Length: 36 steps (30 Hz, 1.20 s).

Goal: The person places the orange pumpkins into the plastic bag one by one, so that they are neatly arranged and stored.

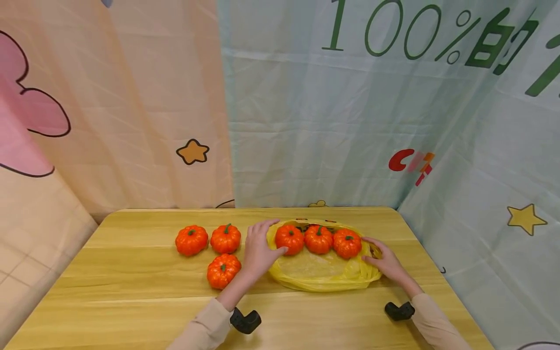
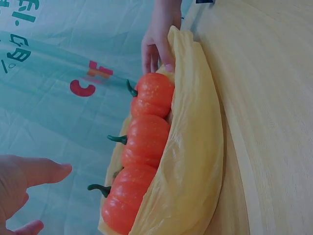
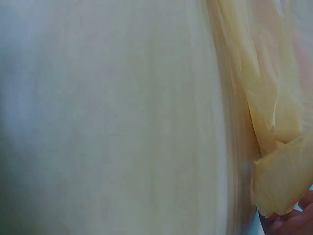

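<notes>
A yellow plastic bag (image 1: pixel 323 284) lies opened out on the table, with three orange toy pumpkins (image 1: pixel 318 239) in a row at its mouth. Beside the leftmost of these, my left hand (image 1: pixel 258 248) has its thumb and fingers spread apart. The left wrist view shows a gap between that hand (image 2: pixel 29 183) and the nearest pumpkin (image 2: pixel 128 200). At the bag's right end, my right hand (image 1: pixel 387 260) holds the rim between thumb and fingers. Folds of the bag (image 3: pixel 283 176) partly hide its fingers (image 3: pixel 293 223) in the right wrist view.
Three more pumpkins stand left of my left hand: one at the far left (image 1: pixel 191 240), one beside it (image 1: pixel 225 238) and one nearer (image 1: pixel 223 271). The wooden table (image 1: pixel 118 272) ends at a printed curtain (image 1: pixel 306 160) behind and on both sides.
</notes>
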{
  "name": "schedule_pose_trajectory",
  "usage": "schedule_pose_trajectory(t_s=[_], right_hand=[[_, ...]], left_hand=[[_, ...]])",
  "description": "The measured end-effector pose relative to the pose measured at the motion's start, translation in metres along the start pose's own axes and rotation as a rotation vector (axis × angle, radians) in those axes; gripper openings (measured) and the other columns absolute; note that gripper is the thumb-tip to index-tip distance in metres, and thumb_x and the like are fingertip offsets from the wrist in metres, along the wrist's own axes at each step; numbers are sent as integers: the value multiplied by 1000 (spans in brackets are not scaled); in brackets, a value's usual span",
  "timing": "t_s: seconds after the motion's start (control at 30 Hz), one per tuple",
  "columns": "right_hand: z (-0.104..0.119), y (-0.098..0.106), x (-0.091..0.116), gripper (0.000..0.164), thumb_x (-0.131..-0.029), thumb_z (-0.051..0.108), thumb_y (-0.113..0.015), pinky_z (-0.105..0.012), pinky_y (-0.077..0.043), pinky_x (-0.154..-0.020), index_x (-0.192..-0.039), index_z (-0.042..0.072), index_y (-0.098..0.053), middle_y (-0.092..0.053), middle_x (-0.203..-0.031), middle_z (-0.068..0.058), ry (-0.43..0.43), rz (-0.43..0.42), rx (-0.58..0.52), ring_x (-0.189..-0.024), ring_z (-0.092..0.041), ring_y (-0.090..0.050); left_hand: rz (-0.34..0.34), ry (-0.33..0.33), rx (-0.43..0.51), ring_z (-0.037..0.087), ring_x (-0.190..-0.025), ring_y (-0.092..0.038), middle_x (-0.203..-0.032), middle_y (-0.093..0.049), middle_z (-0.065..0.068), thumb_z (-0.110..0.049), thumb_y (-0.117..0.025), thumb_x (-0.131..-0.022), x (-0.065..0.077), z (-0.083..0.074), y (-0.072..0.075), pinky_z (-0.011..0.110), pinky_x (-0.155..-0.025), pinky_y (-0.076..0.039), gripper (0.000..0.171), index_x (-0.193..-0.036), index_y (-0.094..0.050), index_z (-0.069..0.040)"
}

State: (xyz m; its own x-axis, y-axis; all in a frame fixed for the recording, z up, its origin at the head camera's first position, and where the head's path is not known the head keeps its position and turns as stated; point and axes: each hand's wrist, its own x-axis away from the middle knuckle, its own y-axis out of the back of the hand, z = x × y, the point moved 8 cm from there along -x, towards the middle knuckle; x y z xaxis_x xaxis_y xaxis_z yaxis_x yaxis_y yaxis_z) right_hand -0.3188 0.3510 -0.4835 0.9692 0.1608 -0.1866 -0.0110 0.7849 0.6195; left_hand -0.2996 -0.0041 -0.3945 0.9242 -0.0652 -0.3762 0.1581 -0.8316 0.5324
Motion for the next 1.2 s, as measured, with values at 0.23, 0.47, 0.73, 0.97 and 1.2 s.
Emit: schedule_pose_trajectory(t_s=[0.23,0.47,0.73,0.97,1.2], right_hand=[[1,1,1,55,-89,12,-67,-2,-26,-95,-137,-4,-46,-43,-143,-28,-7,-11,14,-133,-45,-33],[0,3,2,55,-90,12,-66,2,-27,-91,-138,-5,-44,-41,-144,-28,-2,4,9,-133,-46,-33],[1,3,1,55,-89,11,-67,2,-27,-91,-137,-5,-46,-44,-142,-28,22,0,23,-130,-46,-34],[0,5,0,54,-89,11,-67,2,-28,-90,-137,-4,-46,-44,-142,-28,10,-6,32,-129,-45,-35],[4,5,0,55,-89,10,-67,1,-31,-90,-137,-6,-45,-42,-142,-30,20,11,23,-129,-48,-34]], left_hand=[[-27,-2,-11,33,-119,-44,-128,-56,11,-11,-86,-69,5,4,18,52,-97,-41,65,-128,-59,-15],[-22,20,21,33,-123,-42,-131,-54,12,-10,-85,-70,11,10,38,54,-99,-42,67,-131,-57,-13],[-63,-2,26,33,-124,-40,-133,-53,12,-11,-85,-69,20,19,66,56,-98,-39,69,-131,-56,-15],[-75,-34,23,37,-127,-37,-132,-54,14,-12,-87,-67,36,31,80,60,-110,-23,69,-129,-57,-10],[-41,35,20,35,-126,-36,-134,-53,14,-16,-87,-68,45,53,92,60,-100,-37,71,-130,-55,-7]])
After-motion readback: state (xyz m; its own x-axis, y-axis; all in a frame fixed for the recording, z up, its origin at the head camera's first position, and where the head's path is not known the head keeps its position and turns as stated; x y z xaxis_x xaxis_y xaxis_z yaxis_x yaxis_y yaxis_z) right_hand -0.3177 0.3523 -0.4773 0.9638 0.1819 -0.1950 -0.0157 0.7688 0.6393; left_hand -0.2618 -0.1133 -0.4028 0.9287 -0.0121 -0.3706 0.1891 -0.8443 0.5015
